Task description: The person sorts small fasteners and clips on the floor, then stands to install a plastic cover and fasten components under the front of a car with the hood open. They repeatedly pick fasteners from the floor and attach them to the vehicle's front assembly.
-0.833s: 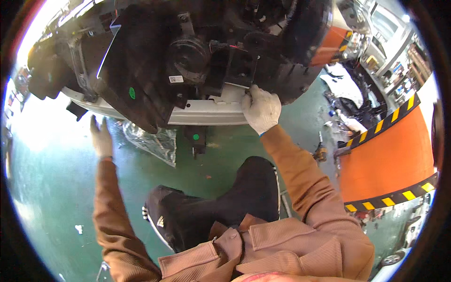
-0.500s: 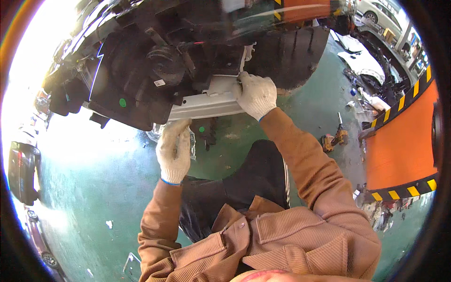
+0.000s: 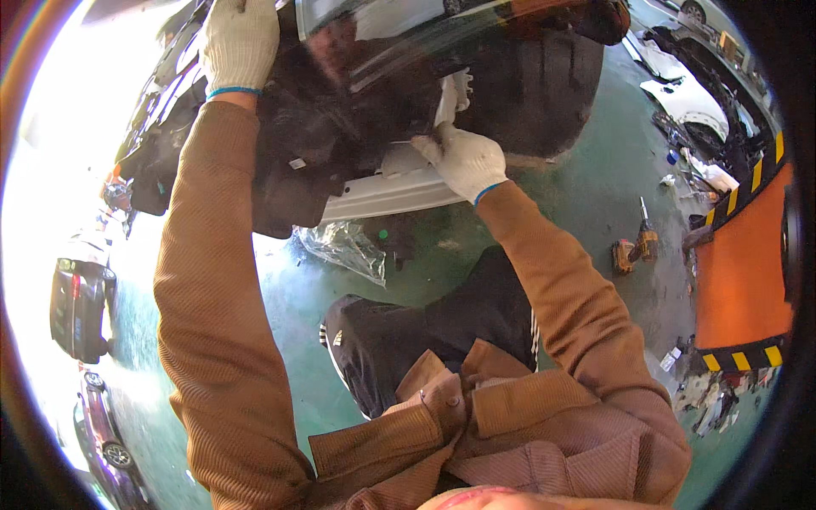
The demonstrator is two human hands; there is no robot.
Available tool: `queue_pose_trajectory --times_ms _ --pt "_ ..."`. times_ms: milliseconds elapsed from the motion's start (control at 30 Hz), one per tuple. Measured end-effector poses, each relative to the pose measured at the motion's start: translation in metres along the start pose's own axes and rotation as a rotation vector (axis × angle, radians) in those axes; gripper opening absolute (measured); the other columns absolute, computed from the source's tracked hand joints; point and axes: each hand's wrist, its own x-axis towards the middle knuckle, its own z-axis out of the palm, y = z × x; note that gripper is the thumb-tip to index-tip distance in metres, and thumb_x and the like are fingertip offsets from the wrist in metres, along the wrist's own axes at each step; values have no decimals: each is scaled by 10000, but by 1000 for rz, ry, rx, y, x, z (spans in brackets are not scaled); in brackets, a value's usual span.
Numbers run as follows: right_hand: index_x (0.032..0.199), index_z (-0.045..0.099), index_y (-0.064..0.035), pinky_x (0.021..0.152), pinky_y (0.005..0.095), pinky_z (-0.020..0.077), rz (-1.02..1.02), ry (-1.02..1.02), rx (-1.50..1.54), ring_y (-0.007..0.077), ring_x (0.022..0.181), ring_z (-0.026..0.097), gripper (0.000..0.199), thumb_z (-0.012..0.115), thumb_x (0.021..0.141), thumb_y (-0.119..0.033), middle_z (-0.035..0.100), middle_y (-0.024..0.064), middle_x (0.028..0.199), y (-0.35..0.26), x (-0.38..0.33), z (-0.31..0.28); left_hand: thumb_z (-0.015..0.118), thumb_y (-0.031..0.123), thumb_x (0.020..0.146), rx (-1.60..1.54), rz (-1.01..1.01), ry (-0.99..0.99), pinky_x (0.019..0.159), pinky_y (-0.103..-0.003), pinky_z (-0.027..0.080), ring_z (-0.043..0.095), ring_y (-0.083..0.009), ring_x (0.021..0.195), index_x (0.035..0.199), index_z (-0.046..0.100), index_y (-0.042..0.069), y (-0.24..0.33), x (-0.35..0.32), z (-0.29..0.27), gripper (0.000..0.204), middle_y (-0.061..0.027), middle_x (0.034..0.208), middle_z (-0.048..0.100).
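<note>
My left hand (image 3: pixel 240 47), in a white knit glove, reaches far up to the dark bodywork of a car. Its fingers run to the picture's top edge, so their grip does not show. My right hand (image 3: pixel 467 160), gloved alike, is closed at a pale metal bracket (image 3: pixel 450 98) under the car, its thumb pointing left. Below and left of this hand runs a silver metal beam (image 3: pixel 387 194). Black plastic liners (image 3: pixel 540 102) lie around both metal parts. Crumpled clear plastic film (image 3: pixel 348 248) hangs or lies just below the beam's left end.
A cordless drill (image 3: pixel 637 242) stands on the green floor (image 3: pixel 578 212) to the right. Beyond it are an orange panel with striped edges (image 3: pixel 744 263), a white car body panel (image 3: pixel 693 106) and scattered parts. Parked cars (image 3: pixel 78 306) show at the left.
My left hand has gone from the beam's left end up to the car's upper bodywork. My right hand stays at the bracket. The plastic film is now uncovered.
</note>
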Motion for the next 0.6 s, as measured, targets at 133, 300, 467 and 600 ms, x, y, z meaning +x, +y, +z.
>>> queue_pose_trajectory --times_ms 133,300,467,600 --pt "1162 730 2 689 547 619 -17 46 3 437 792 790 626 592 1125 -608 785 195 818 0 -3 10 796 378 1012 494 -45 -198 1085 -462 586 718 -331 1315 1535 686 129 -21 -2 18 590 -153 1367 771" --pt "992 769 -23 643 535 605 -76 193 -48 441 721 769 581 608 1121 -565 766 204 761 1 -5 19 565 514 1089 521 202 82 834 -606 626 809 -498 1035 1408 677 263 -64 14 44 421 -220 1090 836" --pt "984 781 -42 728 562 608 -47 202 -29 444 774 780 568 598 1116 -563 774 209 784 -7 -7 16 667 436 996 714 349 -63 889 -581 622 785 -477 1052 1377 678 111 -84 8 28 501 -250 1116 802" --pt "1042 765 -30 739 575 609 -72 183 -14 448 790 782 568 578 1122 -561 787 203 820 -3 -9 16 792 328 907 667 525 -96 1134 -502 560 685 -447 1325 1520 636 -10 -85 12 20 718 -235 1444 711"
